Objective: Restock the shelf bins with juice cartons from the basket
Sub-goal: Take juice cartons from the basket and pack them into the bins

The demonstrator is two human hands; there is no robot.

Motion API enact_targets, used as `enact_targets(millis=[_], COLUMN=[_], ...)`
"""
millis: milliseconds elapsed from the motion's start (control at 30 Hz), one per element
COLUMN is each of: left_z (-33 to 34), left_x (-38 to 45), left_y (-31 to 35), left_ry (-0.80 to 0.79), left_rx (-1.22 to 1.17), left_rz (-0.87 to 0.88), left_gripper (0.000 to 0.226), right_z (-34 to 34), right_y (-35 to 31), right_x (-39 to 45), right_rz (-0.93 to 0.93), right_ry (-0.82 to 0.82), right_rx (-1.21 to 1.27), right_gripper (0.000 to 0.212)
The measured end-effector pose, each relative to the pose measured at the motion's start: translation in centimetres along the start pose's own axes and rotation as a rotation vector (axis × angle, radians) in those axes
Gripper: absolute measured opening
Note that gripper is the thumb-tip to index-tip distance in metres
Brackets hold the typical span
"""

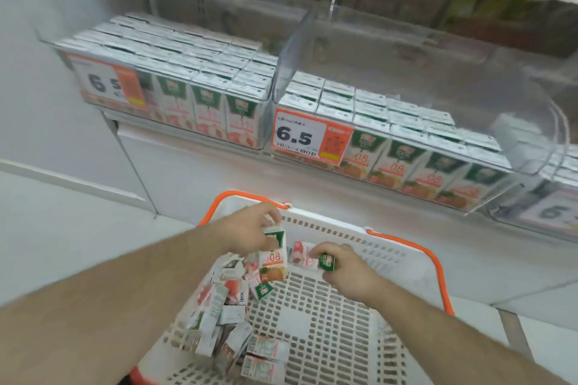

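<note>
A white basket with orange handles sits below me, with several juice cartons piled along its left side. My left hand grips the top of an upright carton marked 0.8, held above the pile. My right hand holds a carton lying on its side near the basket's far wall, fingers curled round its green end. Above, two clear shelf bins hold rows of cartons: the left bin is packed full, the middle bin has its front rows filled.
Price tags reading 6.5 hang on the bin fronts. A third bin shows at the right edge. A clear divider separates the bins. A shelf overhangs the bins above. White cabinet fronts and floor lie below the shelf.
</note>
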State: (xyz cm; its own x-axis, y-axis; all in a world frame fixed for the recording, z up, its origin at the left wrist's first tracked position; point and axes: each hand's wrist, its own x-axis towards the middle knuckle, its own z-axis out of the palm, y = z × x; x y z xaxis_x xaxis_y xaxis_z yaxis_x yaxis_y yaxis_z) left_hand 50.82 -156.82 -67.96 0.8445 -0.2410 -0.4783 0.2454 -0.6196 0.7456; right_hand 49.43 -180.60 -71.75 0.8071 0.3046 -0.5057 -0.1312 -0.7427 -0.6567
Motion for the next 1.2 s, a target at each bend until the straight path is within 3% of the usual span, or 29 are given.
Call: enact_targets(millis=[100,200,433,633,700,833,1000,1200], left_z=[-1.6,-3.2,-5.9,-7.1,-7.3,-8.0,-9.2,-10.1], left_x=[-2.5,-4.6,-8.4,-9.7,-9.4,-8.8,-9.4,-9.2], left_y=[3.0,5.2,10.0,10.6,10.2,9.5,9.4,8.8], left_ry=[-0.066,-0.095,-0.025,0.042,0.109,0.181,-0.031,-0.088], left_rx=[-0.013,-0.152,-0.593,-0.870,-0.824,-0.511,-0.355,-0.326], left_rz=[0.015,0.027,0.086,0.080,0.065,0.085,0.107,0.182], left_gripper=[0.024,0.024,0.032,0.018,0.030,0.022,0.049,0.037], right_z=[-2.5,-4.4,-7.6,-9.0,-9.1,-9.1,-8.7,-8.4], right_y=[-3.6,-6.5,-11.1,-12.9,-13.1,-13.8,-15.5,-17.8], right_x=[-2.7,-5.0,-8.7,-10.0,-10.1,-9.9,-9.1,-8.1], right_rz=[-0.009,-0.046,-0.146,-0.165,-0.162,-0.190,-0.206,-0.235], right_ry=[0.035,0.072,0.110,0.186,0.184,0.158,0.175,0.164], right_rx=[0.196,0.318,0.421,0.607,0.735,0.906,0.951,0.897], right_gripper=[0.075,0.081,0.056,0.049,0.045,0.042,0.044,0.047])
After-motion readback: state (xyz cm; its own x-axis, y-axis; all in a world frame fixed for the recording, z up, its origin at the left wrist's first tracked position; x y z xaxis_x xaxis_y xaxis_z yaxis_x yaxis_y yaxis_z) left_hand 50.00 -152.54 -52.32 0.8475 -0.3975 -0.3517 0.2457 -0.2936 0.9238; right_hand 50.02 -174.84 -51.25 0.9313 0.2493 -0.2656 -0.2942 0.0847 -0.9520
